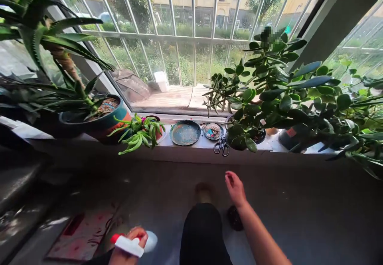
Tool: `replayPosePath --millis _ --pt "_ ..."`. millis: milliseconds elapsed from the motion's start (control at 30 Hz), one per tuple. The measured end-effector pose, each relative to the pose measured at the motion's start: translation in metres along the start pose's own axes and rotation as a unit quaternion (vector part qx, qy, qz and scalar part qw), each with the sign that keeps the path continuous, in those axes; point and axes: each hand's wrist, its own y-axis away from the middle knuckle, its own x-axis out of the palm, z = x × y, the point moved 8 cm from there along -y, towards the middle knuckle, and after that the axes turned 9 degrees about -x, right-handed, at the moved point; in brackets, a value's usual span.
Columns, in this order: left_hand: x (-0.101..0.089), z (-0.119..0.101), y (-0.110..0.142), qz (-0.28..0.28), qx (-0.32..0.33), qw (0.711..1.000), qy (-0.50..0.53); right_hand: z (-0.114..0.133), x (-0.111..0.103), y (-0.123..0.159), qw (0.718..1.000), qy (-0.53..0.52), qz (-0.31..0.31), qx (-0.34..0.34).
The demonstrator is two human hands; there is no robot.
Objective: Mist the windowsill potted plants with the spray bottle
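At the lower left, my left hand [138, 234] is wrapped round a white spray bottle [129, 246] with a red nozzle; the bottle's pale body shows past the fingers. My right hand [235, 188] hangs in the air below the windowsill, its fingers loosely bent and a little apart, with nothing visible in them. Nearest to it on the sill is a pair of scissors [222, 147], handles towards me. Behind the scissors sits a small dish [212, 131] of mixed pebbles. Left of that is a round, dark, stained saucer [185, 133].
Along the sill [206, 141] stand a big aloe [67, 67] in a painted pot [115, 115], a small drooping succulent [140, 135] and a bushy jade plant [269, 91]. Leaves overhang the sill's edge. A barred window [191, 37] rises behind. A patterned scale-like panel [82, 233] lies on the floor.
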Motion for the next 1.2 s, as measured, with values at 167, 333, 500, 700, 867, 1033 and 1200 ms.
replayPosePath --millis 167,333,500,700,867,1033,1200 --pt "0.009 -0.002 -0.031 0.018 0.011 0.996 0.091 0.068 0.034 -0.136 0.988 0.137 0.060 -0.040" --pt "0.020 0.009 -0.028 -0.006 -0.016 0.983 0.183 0.068 0.062 -0.207 0.969 0.232 0.082 -0.023" --pt "0.035 0.024 -0.030 0.026 0.011 0.984 0.174 0.061 0.072 -0.226 0.960 0.270 0.069 -0.017" --pt "0.035 0.030 -0.031 0.016 0.019 0.986 0.162 0.070 0.074 -0.228 0.960 0.271 0.059 -0.038" --pt "0.031 0.024 -0.028 0.029 0.026 0.988 0.150 0.089 0.061 -0.237 0.961 0.266 0.050 -0.064" --pt "0.027 0.012 -0.026 0.044 0.031 0.986 0.157 0.088 0.056 -0.245 0.959 0.273 0.054 -0.056" --pt "0.029 0.013 -0.026 0.038 0.028 0.986 0.160 0.071 0.071 -0.237 0.958 0.275 0.070 -0.033"
